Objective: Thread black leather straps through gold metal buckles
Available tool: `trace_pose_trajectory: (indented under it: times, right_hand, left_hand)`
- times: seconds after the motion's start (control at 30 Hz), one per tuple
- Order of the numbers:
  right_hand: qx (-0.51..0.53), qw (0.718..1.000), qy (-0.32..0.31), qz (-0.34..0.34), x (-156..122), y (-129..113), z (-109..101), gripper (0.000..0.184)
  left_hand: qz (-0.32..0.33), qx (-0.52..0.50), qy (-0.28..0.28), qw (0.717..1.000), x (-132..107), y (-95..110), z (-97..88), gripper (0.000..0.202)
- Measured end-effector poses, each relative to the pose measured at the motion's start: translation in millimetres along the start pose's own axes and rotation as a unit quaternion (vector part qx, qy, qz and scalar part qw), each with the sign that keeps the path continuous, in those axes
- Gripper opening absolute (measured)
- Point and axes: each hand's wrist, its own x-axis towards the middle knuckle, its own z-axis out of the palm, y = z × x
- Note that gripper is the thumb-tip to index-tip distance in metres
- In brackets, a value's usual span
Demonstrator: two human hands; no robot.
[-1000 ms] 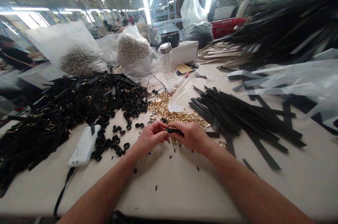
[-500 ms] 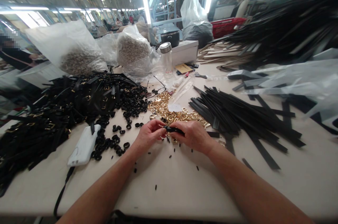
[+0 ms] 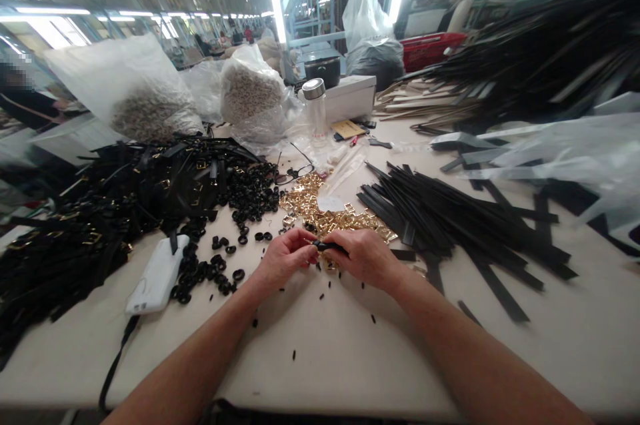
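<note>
My left hand [image 3: 285,257] and my right hand [image 3: 364,255] meet over the pale table [image 3: 325,338], both pinched on the end of one black strap [image 3: 327,247]. The strap's length runs off under my right palm. Just behind my fingers lies a heap of gold buckles [image 3: 325,211]. Black loops [image 3: 250,193] are scattered to the left of my left hand. A fan of loose black straps [image 3: 450,218] lies to the right of my right hand.
A big pile of finished black straps with buckles [image 3: 100,211] fills the left side. A white power bank [image 3: 153,276] with a cable lies beside it. Plastic bags of rings [image 3: 150,105], a clear bottle [image 3: 316,108], a white box [image 3: 350,98] stand behind. Small black bits dot the table.
Both hands have shifted slightly away from me while keeping their pinch on the strap end. Nothing else has moved.
</note>
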Motion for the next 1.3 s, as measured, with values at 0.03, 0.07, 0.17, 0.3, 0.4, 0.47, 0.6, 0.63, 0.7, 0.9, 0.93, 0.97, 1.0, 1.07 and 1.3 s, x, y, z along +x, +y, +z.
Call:
trace_pose_trajectory:
  times: [0.03,0.07,0.17,0.3,0.4,0.47,0.6,0.63,0.7,0.9,0.93,0.97,1.0,1.07,1.3]
  right_hand:
    - [0.001,1.000,-0.001,0.002,0.1,-0.2,0.0,0.012]
    - [0.001,1.000,-0.002,0.003,0.2,-0.3,0.0,0.012]
    - [0.001,1.000,0.000,0.001,-0.4,-0.4,0.0,0.012]
    - [-0.004,1.000,0.014,-0.005,-1.8,0.7,0.6,0.012]
    - [-0.003,1.000,0.021,-0.012,-2.1,1.1,0.8,0.013]
    - [-0.001,1.000,0.024,-0.016,-2.0,1.1,0.8,0.012]
    - [-0.004,1.000,0.025,-0.016,-1.8,0.5,0.5,0.012]
    - [-0.004,1.000,0.024,-0.015,-1.8,0.2,0.3,0.012]
    - [-0.007,1.000,0.019,-0.012,-1.7,-0.5,-0.1,0.013]
    - [-0.035,0.999,-0.014,-0.005,-2.0,-5.3,-1.7,0.016]
    - [-0.041,0.999,-0.021,-0.006,-2.2,-6.4,-2.4,0.017]
    - [-0.046,0.999,-0.027,-0.009,-2.4,-7.7,-3.2,0.018]
    - [-0.051,0.998,-0.032,-0.012,-2.6,-9.1,-4.2,0.020]
    - [-0.062,0.997,-0.039,-0.019,-3.3,-12.3,-6.8,0.025]
    - [-0.090,0.994,-0.062,-0.021,-6.9,-25.0,-13.2,0.025]
  left_hand:
    - [-0.001,-0.001,0.001,1.000,0.1,0.1,0.1,0.029]
    - [-0.003,-0.004,0.002,1.000,0.1,0.3,0.3,0.029]
    - [-0.003,-0.007,0.000,1.000,-0.4,1.5,0.6,0.030]
    - [-0.002,-0.006,-0.003,1.000,-1.1,2.3,0.6,0.029]
    - [-0.003,-0.007,-0.005,1.000,-1.2,2.2,0.7,0.030]
    - [-0.002,-0.006,-0.005,1.000,-1.2,2.1,0.9,0.030]
    - [-0.002,0.002,-0.006,1.000,-1.3,2.5,0.9,0.030]
    - [-0.003,0.004,-0.005,1.000,-1.3,2.6,0.9,0.030]
    - [-0.003,0.008,-0.006,1.000,-1.3,2.3,0.7,0.030]
    - [0.015,0.035,-0.023,0.999,-1.8,-3.0,0.4,0.029]
    - [0.020,0.045,-0.029,0.998,-2.2,-3.7,0.5,0.028]
    - [0.026,0.057,-0.035,0.997,-2.7,-4.1,0.7,0.027]
    - [0.033,0.071,-0.040,0.996,-3.4,-4.2,0.9,0.025]
    - [0.047,0.100,-0.044,0.993,-4.8,-3.6,1.4,0.024]
    - [0.070,0.180,-0.043,0.980,-9.2,-0.5,3.0,0.019]
